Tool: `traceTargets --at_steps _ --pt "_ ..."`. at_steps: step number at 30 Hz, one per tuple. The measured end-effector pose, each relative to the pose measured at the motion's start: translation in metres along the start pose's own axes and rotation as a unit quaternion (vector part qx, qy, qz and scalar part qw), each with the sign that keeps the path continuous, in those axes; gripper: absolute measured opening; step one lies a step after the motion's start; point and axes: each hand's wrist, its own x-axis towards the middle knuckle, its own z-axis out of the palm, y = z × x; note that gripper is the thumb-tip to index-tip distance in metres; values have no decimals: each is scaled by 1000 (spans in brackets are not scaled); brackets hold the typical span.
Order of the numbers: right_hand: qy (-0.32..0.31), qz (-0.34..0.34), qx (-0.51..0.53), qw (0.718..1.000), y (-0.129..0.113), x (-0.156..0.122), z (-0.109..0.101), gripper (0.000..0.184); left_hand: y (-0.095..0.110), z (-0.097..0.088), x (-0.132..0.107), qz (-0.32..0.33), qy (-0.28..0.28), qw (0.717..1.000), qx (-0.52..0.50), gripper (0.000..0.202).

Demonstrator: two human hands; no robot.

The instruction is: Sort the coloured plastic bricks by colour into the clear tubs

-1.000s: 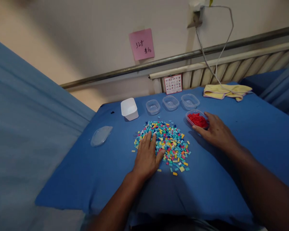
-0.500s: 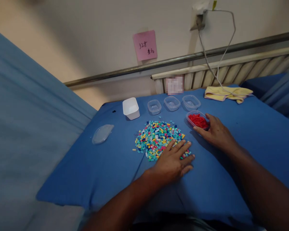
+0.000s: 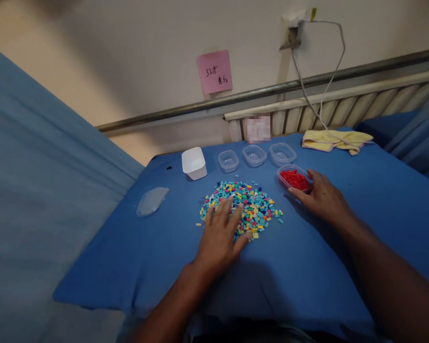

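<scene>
On middle of blue table [image 3: 128,257], pile of small blocks [image 3: 257,209]: wide sweep could scatter loose ones. To right, tub [image 3: 279,172] with red pieces [image 3: 294,179]: hard squeeze could tip it. Left hand [image 3: 217,236]: fingers spread apart, seem to touch near-left part of pile. Right hand [image 3: 323,196]: thumb and fingers clamped around tub's right end.

A ribbed radiator [image 3: 346,107] against a cream wall [image 3: 146,62]

Just above the radiator we see a grey metal pipe [image 3: 264,91] running aslant; higher up, a wall socket [image 3: 285,39] with a white cable [image 3: 342,43]. Up and left of the radiator we find a pink handwritten note [image 3: 214,71]; far left, a light-blue curtain [image 3: 39,190]. In front, a blue-covered table [image 3: 157,257]. The light is dim.
</scene>
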Motion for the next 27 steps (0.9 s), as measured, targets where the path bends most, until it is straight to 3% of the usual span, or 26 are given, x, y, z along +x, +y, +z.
traceTargets --at_steps 4,7,11,15,18,22,24,26,27 --pt "10 -5 4 1000 1 2 2 94 -52 8 3 -233 40 971 -42 76" --pt "28 -19 7 999 5 3 6 92 -69 24 23 -297 32 946 -128 84" --pt "45 -28 28 998 11 3 13 90 -49 36 48 -231 71 942 -234 82" --pt "42 -1 60 997 14 2 19 96 -39 25 63 -195 88 928 -305 78" --pt "40 17 66 997 14 2 21 99 -65 18 74 -175 150 923 -309 71" --pt "58 39 92 993 13 3 24 93 -110 22 85 -188 223 897 -332 62" --pt "78 52 101 990 15 5 26 89 -125 27 86 -214 262 877 -342 63" --pt "105 68 96 987 22 8 29 86 -134 31 84 -249 274 846 -383 70" --pt "117 68 89 987 28 11 30 85 -137 33 83 -247 274 844 -390 71"
